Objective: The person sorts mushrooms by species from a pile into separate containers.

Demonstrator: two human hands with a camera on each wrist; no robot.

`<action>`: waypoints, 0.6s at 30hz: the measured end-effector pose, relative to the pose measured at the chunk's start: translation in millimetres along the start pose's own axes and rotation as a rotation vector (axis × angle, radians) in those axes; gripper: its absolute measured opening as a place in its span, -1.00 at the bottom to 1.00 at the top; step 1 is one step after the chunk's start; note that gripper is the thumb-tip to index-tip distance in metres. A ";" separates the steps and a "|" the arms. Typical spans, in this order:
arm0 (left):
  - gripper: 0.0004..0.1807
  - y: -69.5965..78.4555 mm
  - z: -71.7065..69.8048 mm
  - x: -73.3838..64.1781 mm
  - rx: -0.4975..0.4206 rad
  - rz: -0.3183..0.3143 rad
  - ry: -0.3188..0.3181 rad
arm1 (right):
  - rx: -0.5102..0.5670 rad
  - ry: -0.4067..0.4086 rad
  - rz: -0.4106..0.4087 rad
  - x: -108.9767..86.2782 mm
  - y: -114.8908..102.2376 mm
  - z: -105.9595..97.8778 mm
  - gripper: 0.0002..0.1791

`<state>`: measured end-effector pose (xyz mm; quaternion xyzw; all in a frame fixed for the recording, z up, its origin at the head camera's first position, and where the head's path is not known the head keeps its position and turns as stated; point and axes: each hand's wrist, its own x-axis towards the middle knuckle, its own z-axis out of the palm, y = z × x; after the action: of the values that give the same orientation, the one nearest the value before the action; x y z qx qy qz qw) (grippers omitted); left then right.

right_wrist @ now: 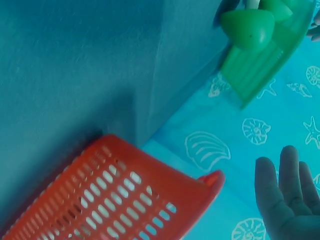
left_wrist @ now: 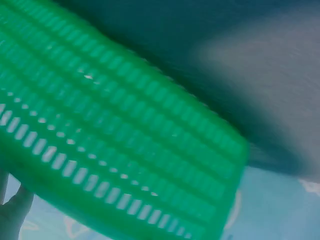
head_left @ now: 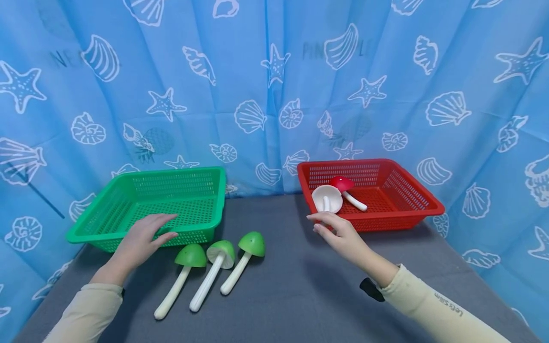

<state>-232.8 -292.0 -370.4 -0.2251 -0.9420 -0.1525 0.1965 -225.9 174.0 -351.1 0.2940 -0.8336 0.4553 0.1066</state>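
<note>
My left hand [head_left: 139,243] hovers by the near side of the green basket [head_left: 216,209], fingers extended and holding nothing. Just right of it, three toy mushrooms lie on the table: one green-capped mushroom [head_left: 184,267], a second green-capped mushroom [head_left: 214,269] and a third green-capped mushroom [head_left: 249,247]. Over by the front left corner of the red basket [head_left: 403,216], my right hand [head_left: 343,238] has loosely extended fingers and nothing in its grasp. A red-capped mushroom [head_left: 343,183] lies inside that basket, beside a mushroom [head_left: 328,195] showing its white underside. The left wrist view is blurred.
The grey tabletop [head_left: 283,286] runs between the two baskets. Behind them hangs a blue curtain [head_left: 266,95] printed with white shells and starfish, which also closes off both sides.
</note>
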 end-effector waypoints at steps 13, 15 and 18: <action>-0.63 -27.8 13.8 -13.9 -0.005 0.028 0.082 | 0.270 -0.158 0.219 11.4 -2.7 26.2 -0.62; -0.63 -28.5 17.9 -15.3 -0.029 0.019 0.125 | 0.309 -0.192 0.265 13.4 -3.2 31.2 -0.61; -0.62 -29.5 22.9 -16.5 -0.047 0.030 0.190 | 0.378 -0.254 0.321 14.4 -4.2 41.5 -0.59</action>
<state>-240.4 -314.6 -403.6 -0.2283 -0.9118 -0.1923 0.2821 -231.3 132.5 -365.1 0.2276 -0.7766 0.5731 -0.1291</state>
